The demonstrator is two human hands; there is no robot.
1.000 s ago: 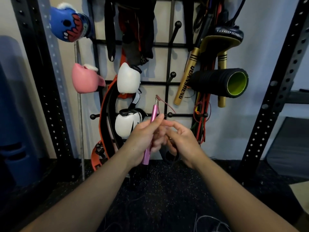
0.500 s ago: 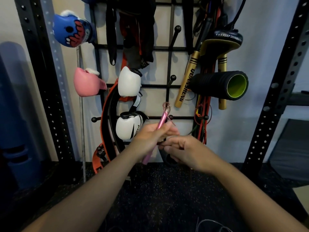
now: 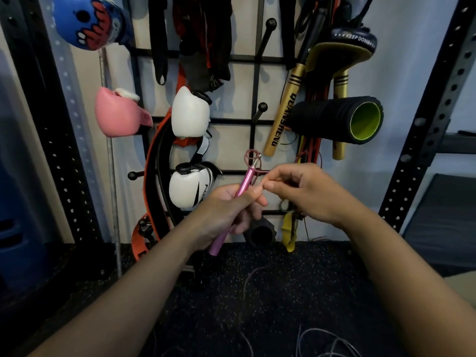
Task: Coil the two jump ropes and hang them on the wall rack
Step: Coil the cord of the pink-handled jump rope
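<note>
My left hand (image 3: 229,210) grips a pink jump rope handle (image 3: 244,180), held tilted with its metal tip up and to the right. A thin reddish cord (image 3: 251,157) loops at that tip. My right hand (image 3: 298,189) pinches the cord just right of the handle. More of the cord trails down to the floor (image 3: 248,276). A pale rope (image 3: 332,341) lies in loose loops on the floor at the bottom. The black wall rack (image 3: 257,57) stands straight ahead, with a free ball-tipped peg (image 3: 262,108) above my hands.
Boxing gloves in blue (image 3: 87,24), pink (image 3: 121,114) and white (image 3: 190,113) hang on the rack's left. A foam roller (image 3: 342,119), gold sticks (image 3: 283,112) and bands fill its right. Black perforated uprights (image 3: 432,106) flank both sides. The floor is dark speckled rubber (image 3: 283,292).
My hands have risen slightly toward the rack. The right hand moved up from beside the left to the handle's upper part, and the cord now loops at the tip.
</note>
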